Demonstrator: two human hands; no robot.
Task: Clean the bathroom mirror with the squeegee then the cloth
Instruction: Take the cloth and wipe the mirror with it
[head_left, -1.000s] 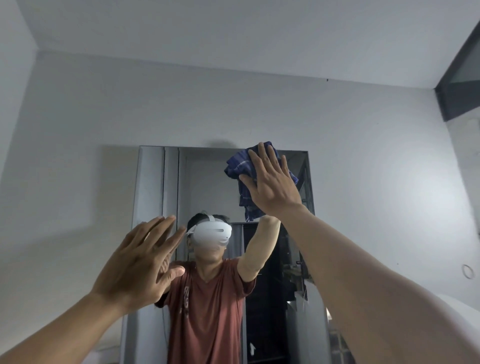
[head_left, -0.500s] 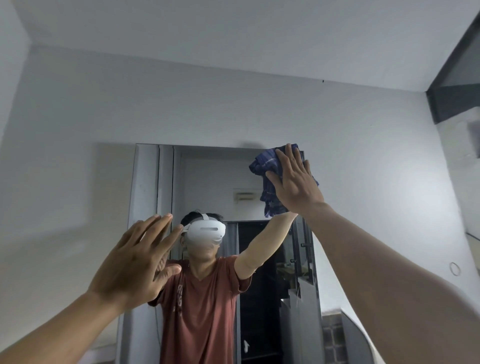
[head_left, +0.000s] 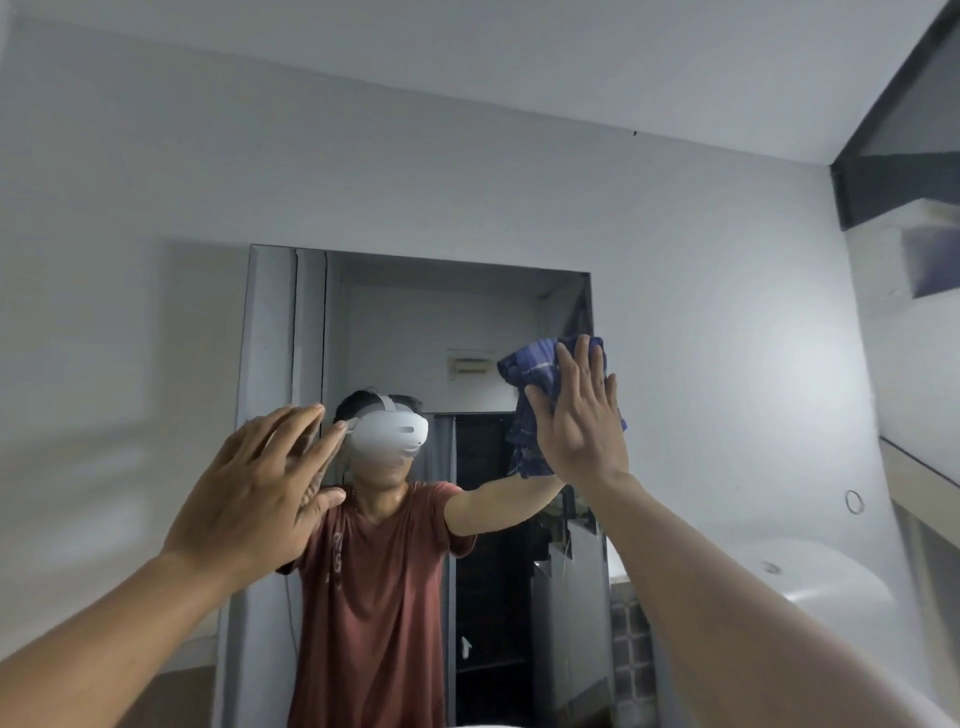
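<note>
A tall rectangular mirror (head_left: 441, 322) hangs on the white wall ahead. My right hand (head_left: 579, 415) presses a crumpled blue checked cloth (head_left: 530, 374) flat against the mirror's right edge, fingers spread over it. My left hand (head_left: 260, 488) is raised near the glass at the mirror's left side, fingers apart, holding nothing; I cannot tell whether it touches the glass. The mirror reflects me in a red shirt and white headset. No squeegee is in view.
A white basin (head_left: 810, 577) sits low at the right, below a ledge (head_left: 924, 473) on the side wall. A small ring hook (head_left: 853, 502) is on the wall right of the mirror. A dark beam (head_left: 883, 176) crosses the upper right corner.
My right hand slid the cloth from the mirror's top middle to the right edge, then down it. The view tilted a little. My left hand stayed in place.
</note>
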